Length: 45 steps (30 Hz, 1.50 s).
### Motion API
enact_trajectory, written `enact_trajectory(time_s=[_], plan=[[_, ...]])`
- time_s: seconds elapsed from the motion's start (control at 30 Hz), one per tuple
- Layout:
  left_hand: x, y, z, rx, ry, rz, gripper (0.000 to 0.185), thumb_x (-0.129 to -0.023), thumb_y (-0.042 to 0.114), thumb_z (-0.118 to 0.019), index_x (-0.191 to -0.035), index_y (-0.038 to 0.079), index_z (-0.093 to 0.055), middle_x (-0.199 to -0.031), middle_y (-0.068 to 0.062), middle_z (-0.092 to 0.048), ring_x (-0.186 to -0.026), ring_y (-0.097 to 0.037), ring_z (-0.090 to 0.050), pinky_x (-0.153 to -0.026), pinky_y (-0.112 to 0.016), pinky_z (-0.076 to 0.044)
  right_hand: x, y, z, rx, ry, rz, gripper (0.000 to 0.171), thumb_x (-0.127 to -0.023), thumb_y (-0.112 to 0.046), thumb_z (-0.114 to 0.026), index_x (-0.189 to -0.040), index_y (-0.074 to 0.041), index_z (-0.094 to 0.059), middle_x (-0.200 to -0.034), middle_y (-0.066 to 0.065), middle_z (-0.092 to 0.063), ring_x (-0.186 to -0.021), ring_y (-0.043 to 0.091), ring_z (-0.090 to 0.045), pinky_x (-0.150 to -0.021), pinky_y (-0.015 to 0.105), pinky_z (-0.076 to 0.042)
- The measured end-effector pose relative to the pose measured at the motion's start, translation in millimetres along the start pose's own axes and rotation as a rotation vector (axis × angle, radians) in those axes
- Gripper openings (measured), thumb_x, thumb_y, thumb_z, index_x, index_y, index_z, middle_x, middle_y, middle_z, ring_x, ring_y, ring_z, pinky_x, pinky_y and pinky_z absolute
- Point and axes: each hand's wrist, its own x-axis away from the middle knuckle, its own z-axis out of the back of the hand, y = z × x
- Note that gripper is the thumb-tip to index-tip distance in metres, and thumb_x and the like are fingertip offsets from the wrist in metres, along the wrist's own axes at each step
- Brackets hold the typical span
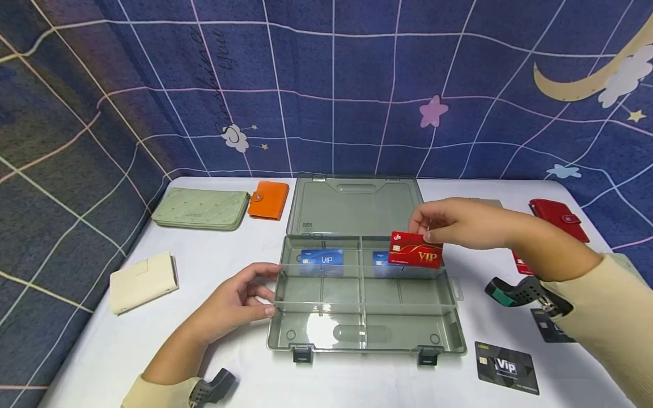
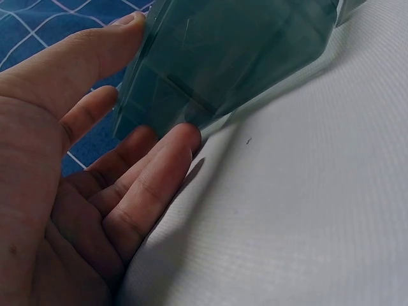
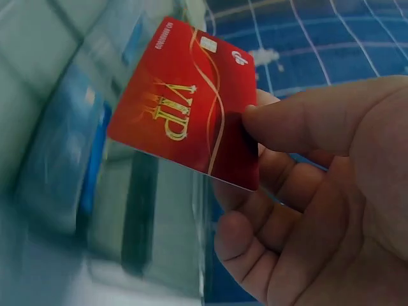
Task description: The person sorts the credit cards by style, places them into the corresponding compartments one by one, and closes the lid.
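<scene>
The open case [image 1: 365, 317] lies on the white table [image 1: 204, 283]; the left hand [image 1: 236, 303], fingers spread, steadies its left wall. The right hand [image 1: 449, 224] pinches the red card [image 1: 414, 250] above the far right compartment. The card is probably light, stiff and slick; grip by its edge.

an open compartment box [image 1: 306, 317] is sitting mid-desk [image 1: 245, 362], two cards [image 1: 322, 260] lying in its rear compartments; wallets [image 1: 200, 208] are lying behind-left, another card [image 1: 506, 367] lying front-right.
</scene>
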Motion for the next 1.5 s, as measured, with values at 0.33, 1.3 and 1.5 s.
enact_trajectory(time_s=[0.33,1.3,1.5], plan=[[-0.2,0.1,-0.5,0.008,-0.006,-0.011,0.071,-0.087,-0.001,-0.085,-0.15,0.005,-0.052,-0.145,-0.022,-0.055,-0.101,-0.019,-0.07,-0.077,-0.029,-0.062,-48,-23,-38,-0.051,-0.069,0.143,0.016,-0.103,0.0,-0.061,-0.111,-0.011,-0.069,-0.093,0.001,-0.062,-0.087,0.022,-0.06,-0.076,0.034,-0.053],[-1.1,-1.6,0.6,0.012,-0.016,-0.011,0.072,-0.087,0.0,-0.086,-0.15,0.006,-0.052,-0.144,-0.023,-0.055,-0.102,-0.021,-0.071,-0.079,-0.03,-0.063,-98,-60,-107,0.096,-0.125,0.284,0.017,-0.101,-0.002,-0.067,-0.109,-0.014,-0.076,-0.094,-0.008,-0.072,-0.082,0.01,-0.066,-0.078,0.027,-0.056],[-1.0,-2.1,0.1,0.01,-0.012,-0.004,0.072,-0.087,0.0,-0.086,-0.15,0.006,-0.052,-0.143,-0.022,-0.055,-0.102,-0.021,-0.071,-0.078,-0.03,-0.062,-97,-60,-115,0.236,-0.119,0.302,0.02,-0.101,-0.004,-0.069,-0.11,-0.02,-0.078,-0.095,-0.012,-0.073,-0.082,0.005,-0.064,-0.08,0.028,-0.055]])
